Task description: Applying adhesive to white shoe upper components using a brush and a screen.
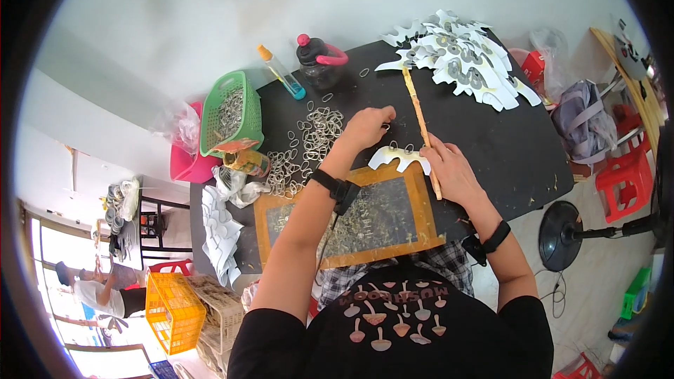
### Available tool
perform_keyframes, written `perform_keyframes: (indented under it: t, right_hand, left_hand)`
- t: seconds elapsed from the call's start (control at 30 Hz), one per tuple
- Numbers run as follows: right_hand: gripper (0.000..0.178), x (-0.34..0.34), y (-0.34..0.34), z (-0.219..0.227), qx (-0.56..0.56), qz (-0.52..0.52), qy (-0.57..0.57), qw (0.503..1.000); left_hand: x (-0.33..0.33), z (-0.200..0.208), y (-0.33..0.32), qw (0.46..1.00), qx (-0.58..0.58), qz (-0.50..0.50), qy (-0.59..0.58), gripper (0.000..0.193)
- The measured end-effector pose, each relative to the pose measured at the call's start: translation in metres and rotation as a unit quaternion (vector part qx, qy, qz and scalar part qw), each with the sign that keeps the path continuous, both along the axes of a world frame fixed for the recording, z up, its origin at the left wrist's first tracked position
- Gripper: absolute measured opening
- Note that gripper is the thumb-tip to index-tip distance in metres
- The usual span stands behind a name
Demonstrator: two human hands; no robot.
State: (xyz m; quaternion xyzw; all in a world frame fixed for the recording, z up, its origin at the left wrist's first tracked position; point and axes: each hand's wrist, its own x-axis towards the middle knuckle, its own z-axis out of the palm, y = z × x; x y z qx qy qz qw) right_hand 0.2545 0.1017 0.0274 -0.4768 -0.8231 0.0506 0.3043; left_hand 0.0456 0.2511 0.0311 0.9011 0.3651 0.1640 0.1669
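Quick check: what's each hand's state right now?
Left hand: closed, apparently pinching a small ring.
Right hand: closed, holding the yellowish stick.

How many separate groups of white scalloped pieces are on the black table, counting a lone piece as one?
3: a heaped white pile at the far right, a white stack at the left edge, and a lone white piece by the right hand. Some may be hidden.
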Motion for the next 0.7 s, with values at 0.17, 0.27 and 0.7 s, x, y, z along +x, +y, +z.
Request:
perform_keyframes:
  t: [0.17,0.27,0.7]
  right_hand:
    - [0.031,0.007,0.003,-0.001,0.025,-0.016,0.009,1.000]
    - [0.035,0.021,-0.002,-0.003,0.048,-0.049,0.048,0.997]
    - [0.040,0.028,-0.014,-0.014,0.045,-0.096,0.142,0.984]
  left_hand:
    - [0.008,0.000,-0.005,1.000,0.022,0.004,0.018,0.026]
    - [0.012,0.006,-0.010,0.997,-0.025,0.074,-0.009,0.019]
    - [0.092,-0.016,-0.032,0.972,-0.203,0.018,-0.116,0.016]
